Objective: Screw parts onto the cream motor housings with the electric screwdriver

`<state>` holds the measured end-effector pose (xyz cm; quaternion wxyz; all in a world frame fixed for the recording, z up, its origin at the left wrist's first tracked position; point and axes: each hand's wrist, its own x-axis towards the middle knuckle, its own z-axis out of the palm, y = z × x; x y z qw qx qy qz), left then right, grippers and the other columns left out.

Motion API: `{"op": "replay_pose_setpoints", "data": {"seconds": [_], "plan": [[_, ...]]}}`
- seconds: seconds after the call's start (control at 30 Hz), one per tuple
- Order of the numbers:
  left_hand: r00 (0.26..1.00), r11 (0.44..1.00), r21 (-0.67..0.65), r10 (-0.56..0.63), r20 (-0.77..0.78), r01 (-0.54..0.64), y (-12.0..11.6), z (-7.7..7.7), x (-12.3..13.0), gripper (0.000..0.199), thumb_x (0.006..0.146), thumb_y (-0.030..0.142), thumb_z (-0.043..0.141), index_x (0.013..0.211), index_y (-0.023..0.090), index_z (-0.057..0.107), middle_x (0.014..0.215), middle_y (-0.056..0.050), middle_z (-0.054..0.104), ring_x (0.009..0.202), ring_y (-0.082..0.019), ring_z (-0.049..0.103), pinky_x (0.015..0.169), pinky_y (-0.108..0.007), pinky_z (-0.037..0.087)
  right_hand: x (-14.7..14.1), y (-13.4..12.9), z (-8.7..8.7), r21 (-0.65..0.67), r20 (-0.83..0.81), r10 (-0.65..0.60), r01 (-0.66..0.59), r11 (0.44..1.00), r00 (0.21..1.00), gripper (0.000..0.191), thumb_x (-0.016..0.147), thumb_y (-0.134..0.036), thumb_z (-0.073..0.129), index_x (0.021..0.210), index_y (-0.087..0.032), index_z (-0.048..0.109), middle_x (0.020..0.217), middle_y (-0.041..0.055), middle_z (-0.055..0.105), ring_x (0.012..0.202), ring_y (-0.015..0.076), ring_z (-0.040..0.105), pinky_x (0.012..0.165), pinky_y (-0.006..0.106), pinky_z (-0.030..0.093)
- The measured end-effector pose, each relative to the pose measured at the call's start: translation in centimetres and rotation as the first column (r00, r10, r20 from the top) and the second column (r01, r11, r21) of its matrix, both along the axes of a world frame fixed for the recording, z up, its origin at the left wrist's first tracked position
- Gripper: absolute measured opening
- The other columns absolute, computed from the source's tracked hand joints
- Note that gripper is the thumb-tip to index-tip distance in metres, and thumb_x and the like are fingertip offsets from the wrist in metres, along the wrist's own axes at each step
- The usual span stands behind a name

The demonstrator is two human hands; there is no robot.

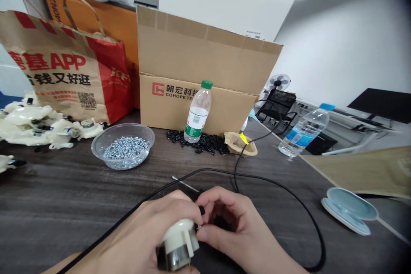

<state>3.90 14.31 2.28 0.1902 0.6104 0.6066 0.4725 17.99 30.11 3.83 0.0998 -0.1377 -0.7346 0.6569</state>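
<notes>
My left hand [160, 222] is closed around a cream plastic housing with a small metal motor [180, 242] in its lower end. A black bit [201, 210] shows at the top of that part, between my two hands. My right hand [234, 222] is beside it, thumb and forefinger pinched at the housing's edge. A tiny silvery piece [199, 226], which looks like a screw, glints at these fingertips; most of it is hidden. Just beyond my hands lies a thin metal rod [185, 184], like a screwdriver shaft, its near end hidden.
A clear bowl [149, 147] holds many screws. Cream motor housings [35, 124] are heaped at left. Small black parts [212, 144] surround a green-capped bottle [197, 113]. A black cable [272, 178] crosses the table. At right are a blue-capped bottle [303, 132] and an open case [349, 212].
</notes>
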Motion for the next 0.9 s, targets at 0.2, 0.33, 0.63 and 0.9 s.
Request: {"op": "replay_pose_setpoints", "data": {"seconds": [0.2,0.33,0.63,0.9], "plan": [[1.000,0.998,-0.055,-0.018,0.016,0.019,0.1,0.1,0.0,0.038,0.069,0.005,0.080,0.095,0.027,0.064,0.091,0.007,0.058,0.078,-0.011,0.057,0.069,-0.020,0.040,0.0,0.1,0.0,0.007,0.007,0.006,-0.006,1.000,1.000,0.022,0.076,-0.024,0.086,0.090,-0.017,0.070,0.074,-0.0030,0.061,0.069,0.0099,0.052,0.067,0.020,0.042],[1.000,0.996,-0.089,-0.019,-0.023,0.017,0.1,0.6,-0.1,0.031,0.071,0.009,0.080,0.092,0.026,0.064,0.090,0.007,0.060,0.077,-0.011,0.058,0.067,-0.020,0.041,0.1,0.1,0.0,0.017,0.002,0.007,-0.007,1.000,1.000,0.018,0.078,-0.018,0.082,0.090,-0.017,0.068,0.076,-0.0032,0.061,0.070,0.0095,0.052,0.067,0.019,0.042],[0.996,0.987,-0.152,0.045,-0.072,-0.055,0.3,1.4,0.3,0.040,0.064,0.004,0.077,0.094,0.027,0.064,0.089,0.008,0.065,0.081,-0.013,0.064,0.074,-0.020,0.045,0.1,-0.1,0.1,-0.001,-0.007,-0.011,0.011,1.000,1.000,0.031,0.075,-0.028,0.091,0.096,-0.018,0.069,0.079,-0.0030,0.062,0.073,0.0107,0.054,0.070,0.021,0.045],[0.994,0.972,-0.211,0.101,-0.032,-0.105,-0.3,1.2,0.4,0.061,0.061,0.004,0.078,0.112,0.033,0.062,0.098,0.011,0.071,0.087,-0.014,0.067,0.077,-0.020,0.045,0.0,0.1,0.0,0.003,0.013,-0.002,0.002,1.000,1.000,0.022,0.074,-0.023,0.090,0.084,-0.017,0.071,0.075,-0.0031,0.062,0.069,0.0093,0.053,0.066,0.019,0.043]]}}
